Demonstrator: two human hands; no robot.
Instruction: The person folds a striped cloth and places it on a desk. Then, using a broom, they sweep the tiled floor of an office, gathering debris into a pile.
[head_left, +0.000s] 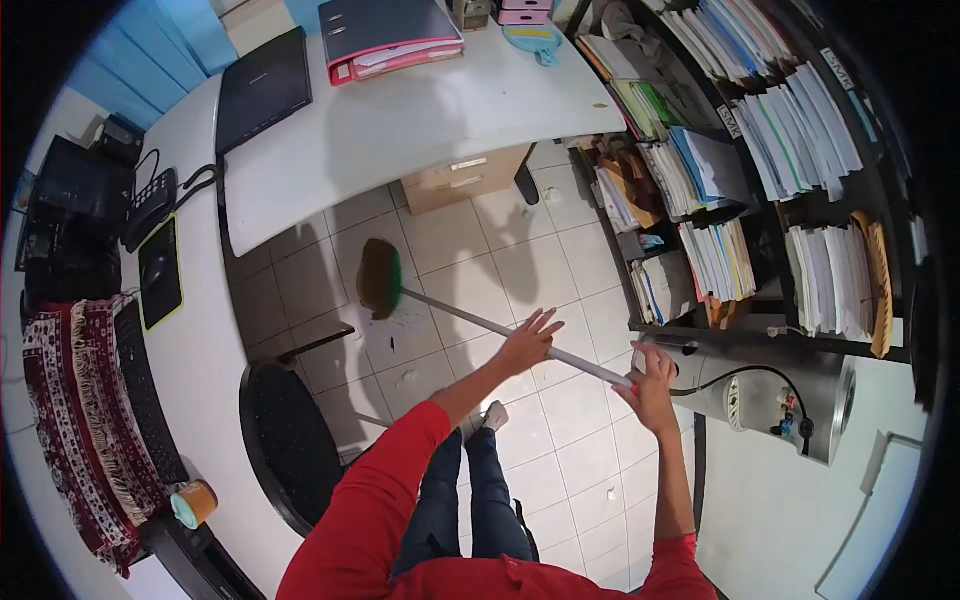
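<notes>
A broom with a pale grey handle (457, 313) lies slantwise across the view, its green and brown bristle head (379, 279) low over the tiled floor at the left. My left hand (531, 343) is on the middle of the handle, several fingers stretched out over it. Near the reddish upper end of the handle is my right hand (649, 381), thumb and fingers curled around it. Small dark bits and a short dark object (392, 344) lie on the tiles beside the bristles. Scraps of white litter (407, 377) are scattered on the floor.
A white desk (300, 187) bends around the front and left, with a drawer unit (465, 180) beneath. A black chair (289, 442) stands close at my left. Shelves packed with papers (716, 259) rise on the right, above a metallic case (757, 375) with a black cable.
</notes>
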